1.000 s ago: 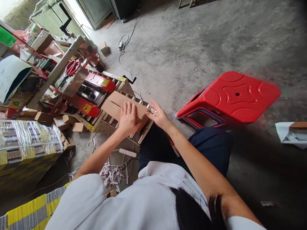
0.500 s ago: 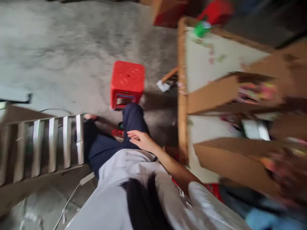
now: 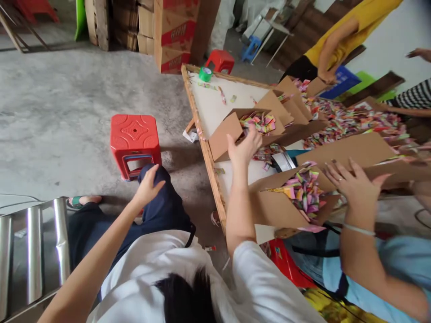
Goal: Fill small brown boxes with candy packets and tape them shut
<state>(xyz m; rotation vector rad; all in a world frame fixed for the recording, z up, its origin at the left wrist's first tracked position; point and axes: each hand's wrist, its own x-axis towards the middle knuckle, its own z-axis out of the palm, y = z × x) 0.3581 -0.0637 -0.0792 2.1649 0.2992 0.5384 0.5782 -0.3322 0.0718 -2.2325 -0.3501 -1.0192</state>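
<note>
My right hand (image 3: 245, 146) reaches over the table edge, thumb and fingers apart, holding nothing. Right beside it is an open cardboard box (image 3: 226, 137) filled with small colourful packets (image 3: 261, 122); whether the fingertips touch the box I cannot tell. Above my knee my left hand (image 3: 148, 186) is held out with its thumb spread, and nothing is in it. A red plastic stool (image 3: 134, 134) stands on the floor just beyond that hand. A second open box (image 3: 274, 208), also holding packets, lies to the right of my right forearm.
A metal roller conveyor (image 3: 34, 251) runs along my left. On the wood-edged table (image 3: 210, 98) are green tape (image 3: 205, 74) and heaped packets (image 3: 357, 121). A co-worker's hand (image 3: 358, 186) is close on the right; a person in yellow (image 3: 350, 31) works farther back.
The view has swung to the right and up, showing more of the table and co-workers. My right hand has come out over the table, and my left hand is in front of my knee.
</note>
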